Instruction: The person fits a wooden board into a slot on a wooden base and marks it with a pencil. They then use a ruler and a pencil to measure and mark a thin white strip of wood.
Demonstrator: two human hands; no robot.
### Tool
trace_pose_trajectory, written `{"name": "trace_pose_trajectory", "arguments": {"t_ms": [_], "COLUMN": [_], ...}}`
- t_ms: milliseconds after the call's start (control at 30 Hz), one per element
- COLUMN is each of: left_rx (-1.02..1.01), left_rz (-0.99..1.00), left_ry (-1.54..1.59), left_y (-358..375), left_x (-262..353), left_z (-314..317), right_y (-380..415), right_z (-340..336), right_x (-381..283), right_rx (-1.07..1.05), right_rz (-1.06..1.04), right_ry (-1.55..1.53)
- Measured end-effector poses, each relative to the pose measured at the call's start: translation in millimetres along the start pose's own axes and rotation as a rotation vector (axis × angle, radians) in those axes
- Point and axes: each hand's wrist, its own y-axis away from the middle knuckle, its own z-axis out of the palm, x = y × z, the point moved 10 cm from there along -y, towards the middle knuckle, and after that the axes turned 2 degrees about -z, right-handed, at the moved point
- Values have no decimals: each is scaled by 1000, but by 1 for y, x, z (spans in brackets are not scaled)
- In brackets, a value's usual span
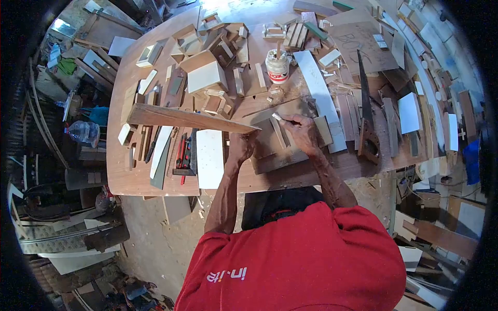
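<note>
My left hand (243, 146) is closed on the near right end of a long wooden board (187, 118), which is held up over the table and reaches to the left. Between the fingers of my right hand (303, 133) is a small pale piece (278, 117), too small to identify. Below both hands lies a flat brown board (282, 162) with a narrow wooden strip (278, 133) on it. A wooden block (323, 130) sits just right of my right hand. The open white jar (277, 66), with a stick in it, stands beyond my hands.
Small wooden box pieces (206, 77) stand at the back left of the table (249, 182). Red-handled tools (181, 150) and a white panel (210, 159) lie left of my left hand. A handsaw (367, 116) and a long white strip (320, 93) are on the right.
</note>
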Motion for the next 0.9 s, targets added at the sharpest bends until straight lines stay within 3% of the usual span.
{"name": "trace_pose_trajectory", "arguments": {"t_ms": [100, 167, 400, 500, 567, 700, 767, 800, 867, 900], "left_rx": [-28, -49, -47, -22, 64, 6, -57, -57, 18, 15], "left_rz": [77, 79, 108, 7, 5, -89, -148, -149, -24, -26], "left_ry": [-9, -34, -103, 26, 6, 35, 37, 36, 11, 11], "left_y": [-2, -2, -6, -12, -17, -27, -28, -30, -32, -32], "left_x": [-2, 0, 10, 1, 6, -30, -34, -34, -22, -18], "left_z": [4, 5, 2, -4, -15, -14, -11, -11, -18, -18], "right_y": [1, 3, 3, 4, 3, -2, -1, -2, -21, -25], "right_z": [-2, -5, 3, 6, 22, 49, 58, 61, 72, 85], "right_x": [7, -3, 29, 12, -2, -10, -16, -13, 43, 78], "right_rx": [67, 121, 79, 109, 64, 2, 53, 53, -143, -143], "right_rz": [-59, -214, -62, -157, -396, -525, -701, -700, -216, -213], "right_ry": [53, 60, 93, 212, 324, 394, 524, 523, 242, 241]}}
